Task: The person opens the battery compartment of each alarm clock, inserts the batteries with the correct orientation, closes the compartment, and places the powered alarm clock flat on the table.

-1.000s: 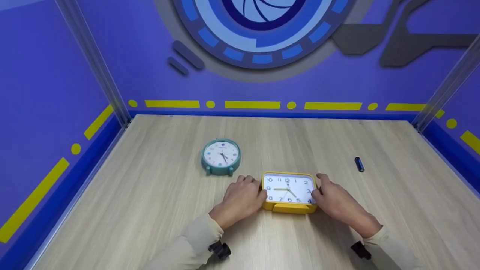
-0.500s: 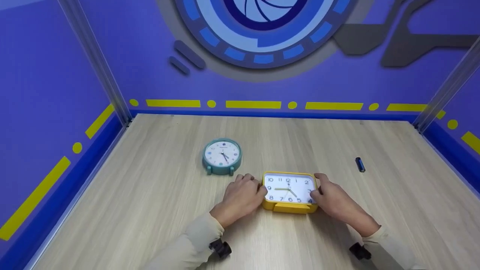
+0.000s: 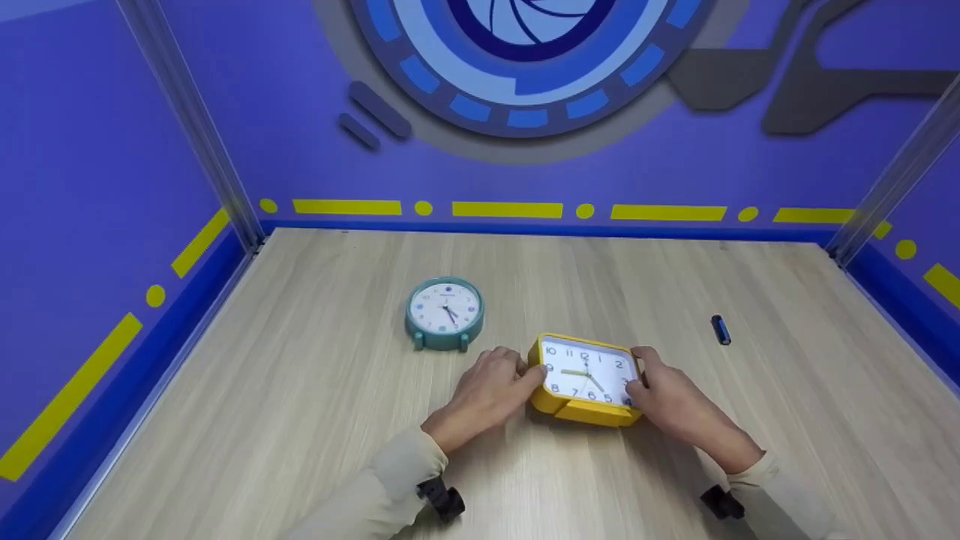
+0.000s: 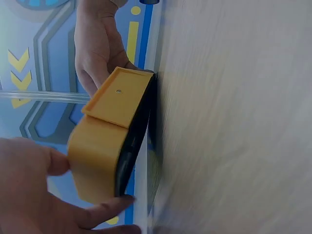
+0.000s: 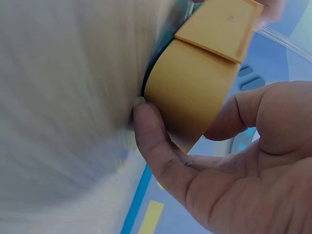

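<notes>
A yellow rectangular alarm clock (image 3: 589,379) is held between both hands, its white dial facing up. My left hand (image 3: 491,386) pinches its left end, with the thumb on the front rim and fingers behind the dark back. At the other end my right hand (image 3: 671,394) grips the clock the same way, thumb on the front and fingertips at the back edge. In the left wrist view, the left end of the yellow clock (image 4: 100,151) is lifted off the table at a tilt. A round teal alarm clock (image 3: 444,311) lies face up to the far left of the hands.
A small dark blue cylinder, like a battery (image 3: 721,330), lies on the right of the wooden table (image 3: 300,420). Blue printed panels (image 3: 495,180) wall in the back and both sides.
The yellow clock's left end has risen and shifted slightly right, so the clock now tilts. Both hands keep their hold. The teal clock and the small cylinder have stayed put.
</notes>
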`<state>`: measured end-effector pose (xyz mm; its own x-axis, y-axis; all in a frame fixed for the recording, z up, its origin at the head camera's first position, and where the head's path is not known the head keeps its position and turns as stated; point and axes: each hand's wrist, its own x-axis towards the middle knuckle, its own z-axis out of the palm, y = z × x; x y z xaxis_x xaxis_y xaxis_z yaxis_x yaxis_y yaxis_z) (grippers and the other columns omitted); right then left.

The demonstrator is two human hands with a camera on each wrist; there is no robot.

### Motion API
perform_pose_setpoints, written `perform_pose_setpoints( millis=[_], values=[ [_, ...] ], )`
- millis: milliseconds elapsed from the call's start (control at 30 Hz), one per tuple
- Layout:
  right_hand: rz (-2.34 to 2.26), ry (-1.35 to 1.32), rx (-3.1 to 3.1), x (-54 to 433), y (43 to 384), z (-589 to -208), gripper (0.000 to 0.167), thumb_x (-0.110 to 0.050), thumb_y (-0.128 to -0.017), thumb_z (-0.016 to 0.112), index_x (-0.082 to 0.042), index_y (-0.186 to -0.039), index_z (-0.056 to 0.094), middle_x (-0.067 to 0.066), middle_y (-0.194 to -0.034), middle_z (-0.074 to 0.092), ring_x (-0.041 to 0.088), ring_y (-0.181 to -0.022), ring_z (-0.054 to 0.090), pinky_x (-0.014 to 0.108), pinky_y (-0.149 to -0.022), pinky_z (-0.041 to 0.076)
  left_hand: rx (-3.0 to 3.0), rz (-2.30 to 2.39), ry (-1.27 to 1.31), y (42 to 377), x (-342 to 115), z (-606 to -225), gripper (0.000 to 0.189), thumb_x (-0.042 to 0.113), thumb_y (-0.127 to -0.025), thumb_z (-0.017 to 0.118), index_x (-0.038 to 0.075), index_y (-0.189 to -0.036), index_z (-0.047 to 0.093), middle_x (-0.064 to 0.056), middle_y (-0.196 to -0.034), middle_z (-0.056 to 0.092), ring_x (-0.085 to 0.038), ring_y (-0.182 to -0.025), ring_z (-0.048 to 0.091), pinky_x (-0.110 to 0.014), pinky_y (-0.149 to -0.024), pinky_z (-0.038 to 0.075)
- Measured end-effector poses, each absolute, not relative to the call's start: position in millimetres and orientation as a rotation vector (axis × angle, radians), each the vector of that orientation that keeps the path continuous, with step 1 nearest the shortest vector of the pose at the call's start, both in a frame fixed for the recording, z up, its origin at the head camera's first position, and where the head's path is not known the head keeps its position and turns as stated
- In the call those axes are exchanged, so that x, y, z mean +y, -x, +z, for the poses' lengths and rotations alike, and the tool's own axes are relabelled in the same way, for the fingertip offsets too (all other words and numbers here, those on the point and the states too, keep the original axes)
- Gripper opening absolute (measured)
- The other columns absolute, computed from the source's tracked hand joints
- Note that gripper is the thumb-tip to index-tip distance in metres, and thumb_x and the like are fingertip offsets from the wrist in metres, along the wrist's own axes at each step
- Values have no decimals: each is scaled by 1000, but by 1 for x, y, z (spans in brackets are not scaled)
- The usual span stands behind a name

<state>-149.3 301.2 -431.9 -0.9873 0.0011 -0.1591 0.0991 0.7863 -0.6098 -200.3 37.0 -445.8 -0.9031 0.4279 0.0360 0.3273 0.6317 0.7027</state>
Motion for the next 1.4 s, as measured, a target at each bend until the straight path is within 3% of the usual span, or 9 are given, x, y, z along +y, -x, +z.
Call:
perform_pose_setpoints(
  millis=[300, 467, 667, 833, 1200, 1400],
  values=[
    [-645, 31, 3134, 291, 138, -428, 50, -6, -97, 60, 12, -143, 50, 27, -120, 57, 32, -93, 58, 47, -78, 53, 2648, 1267, -596, 198, 37, -442, 48, 55, -103, 54, 8, -101, 66, 0, -97, 56, -19, -94, 52, -39, -82, 43],
    [-555, 137, 3220, 283, 133, -423, 45, -17, -103, 62, 7, -141, 56, 29, -132, 55, 39, -107, 57, 56, -87, 52, 2643, 1266, -603, 197, 37, -441, 50, 58, -102, 53, 9, -104, 65, 1, -97, 56, -19, -93, 52, -38, -82, 43],
    [-564, 143, 3139, 277, 128, -419, 66, -51, -107, 56, 2, -148, 54, 27, -140, 53, 38, -109, 58, 61, -93, 52, 2629, 1281, -634, 195, 37, -437, 51, 60, -103, 52, 10, -106, 63, 0, -101, 56, -19, -95, 52, -38, -83, 44],
    [-606, 131, 3113, 277, 127, -418, 81, -65, -105, 48, 1, -152, 51, 28, -142, 53, 39, -111, 59, 63, -95, 50, 2609, 1324, -660, 192, 39, -437, 46, 55, -104, 53, 11, -111, 63, -4, -123, 62, -22, -109, 56, -43, -98, 48],
    [-708, 93, 3036, 274, 126, -414, 85, -68, -106, 38, 0, -157, 44, 29, -146, 50, 38, -107, 61, 63, -98, 49, 2540, 1499, -793, 192, 39, -435, 38, 45, -105, 56, 12, -123, 61, -9, -149, 56, -29, -143, 48, -53, -118, 35],
    [-781, 102, 3019, 273, 124, -411, 78, -63, -109, 37, -1, -157, 44, 24, -144, 53, 34, -105, 60, 61, -99, 49, 2513, 1574, -875, 192, 39, -433, 45, 44, -106, 56, 10, -135, 60, -8, -151, 56, -27, -145, 46, -53, -120, 32]
  ],
)
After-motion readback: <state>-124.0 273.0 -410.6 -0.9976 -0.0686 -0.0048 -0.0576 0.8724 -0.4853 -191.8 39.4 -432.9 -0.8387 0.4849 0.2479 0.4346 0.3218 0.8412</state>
